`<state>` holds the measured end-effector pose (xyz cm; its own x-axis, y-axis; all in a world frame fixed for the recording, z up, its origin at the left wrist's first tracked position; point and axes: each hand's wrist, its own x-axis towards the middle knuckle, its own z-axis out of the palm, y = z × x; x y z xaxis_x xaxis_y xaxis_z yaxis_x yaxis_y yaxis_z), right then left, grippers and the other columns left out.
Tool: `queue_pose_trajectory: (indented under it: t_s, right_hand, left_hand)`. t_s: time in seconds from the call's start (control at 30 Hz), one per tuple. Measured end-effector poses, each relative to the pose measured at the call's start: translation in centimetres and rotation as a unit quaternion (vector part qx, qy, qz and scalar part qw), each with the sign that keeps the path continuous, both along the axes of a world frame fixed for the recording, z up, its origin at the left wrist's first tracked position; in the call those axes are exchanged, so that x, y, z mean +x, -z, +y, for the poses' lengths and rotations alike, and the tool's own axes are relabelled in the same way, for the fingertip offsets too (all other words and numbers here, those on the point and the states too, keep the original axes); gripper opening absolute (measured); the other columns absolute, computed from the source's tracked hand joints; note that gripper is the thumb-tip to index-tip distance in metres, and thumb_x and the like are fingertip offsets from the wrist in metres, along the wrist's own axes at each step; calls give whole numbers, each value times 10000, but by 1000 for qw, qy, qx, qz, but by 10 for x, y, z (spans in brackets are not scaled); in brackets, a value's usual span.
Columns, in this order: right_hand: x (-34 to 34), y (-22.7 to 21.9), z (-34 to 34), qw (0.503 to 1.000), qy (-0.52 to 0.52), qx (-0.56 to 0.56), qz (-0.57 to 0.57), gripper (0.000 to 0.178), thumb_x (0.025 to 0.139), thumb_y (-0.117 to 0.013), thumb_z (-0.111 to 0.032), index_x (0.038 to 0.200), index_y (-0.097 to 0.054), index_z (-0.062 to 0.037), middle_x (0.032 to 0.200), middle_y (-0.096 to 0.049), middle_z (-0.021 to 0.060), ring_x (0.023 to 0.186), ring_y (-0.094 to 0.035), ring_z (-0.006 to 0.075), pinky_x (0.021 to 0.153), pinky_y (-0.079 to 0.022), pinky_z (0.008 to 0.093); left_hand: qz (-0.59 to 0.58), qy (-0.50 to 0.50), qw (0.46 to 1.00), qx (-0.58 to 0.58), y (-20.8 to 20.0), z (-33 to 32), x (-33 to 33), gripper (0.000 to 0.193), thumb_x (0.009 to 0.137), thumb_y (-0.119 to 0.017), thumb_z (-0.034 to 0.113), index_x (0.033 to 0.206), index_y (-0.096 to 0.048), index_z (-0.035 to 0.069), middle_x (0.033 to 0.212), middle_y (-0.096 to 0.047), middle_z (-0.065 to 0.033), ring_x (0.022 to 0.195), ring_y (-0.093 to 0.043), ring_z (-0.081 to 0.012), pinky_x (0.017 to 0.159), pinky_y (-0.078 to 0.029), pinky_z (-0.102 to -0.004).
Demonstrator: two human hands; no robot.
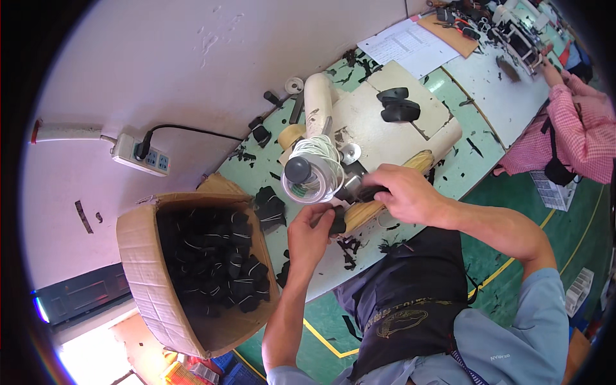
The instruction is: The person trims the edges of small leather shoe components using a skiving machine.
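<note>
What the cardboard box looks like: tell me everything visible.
The cardboard box is brown, with creased walls and a ragged upper edge. Its top is open, a flap standing out at the far side. Inside lie many black pieces, some crossed by thin white lines. It stands at the table's left end; whether they touch is unclear. The left hand is clear of it.

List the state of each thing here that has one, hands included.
Left hand: closed on a black piece
Right hand: closed around a dark item
Cardboard box: open, heaped with black parts
Black plug: pushed into the power strip
White cord: wound in loops
Paper sheet: lying flat
</note>
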<state>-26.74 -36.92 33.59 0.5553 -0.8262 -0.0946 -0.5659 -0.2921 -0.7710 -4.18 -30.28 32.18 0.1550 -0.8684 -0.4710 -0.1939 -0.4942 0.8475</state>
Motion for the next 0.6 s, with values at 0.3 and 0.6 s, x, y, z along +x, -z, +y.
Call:
queue_pose_trajectory:
  t_s: [0.3,0.6]
  right_hand:
    - [19,7,3,997,-5,-77,-22,244,788,-665,23,1022,-668,-46,958,-620,128,943,-605,348,832,-490,425]
    - [-7,3,3,996,-5,-92,0,246,798,-681,-5,1040,-660,-42,969,-636,123,922,-610,347,791,-495,441]
  left_hand:
    - [-49,25,998,12,2,-7,-11,271,931,-662,107,1159,-655,-39,1001,-736,-125,736,-681,-140,589,-535,-283]
    - [88,18,995,49,-1,11,13,242,937,-660,103,1102,-663,-74,908,-709,-115,708,-679,-146,545,-544,-261]
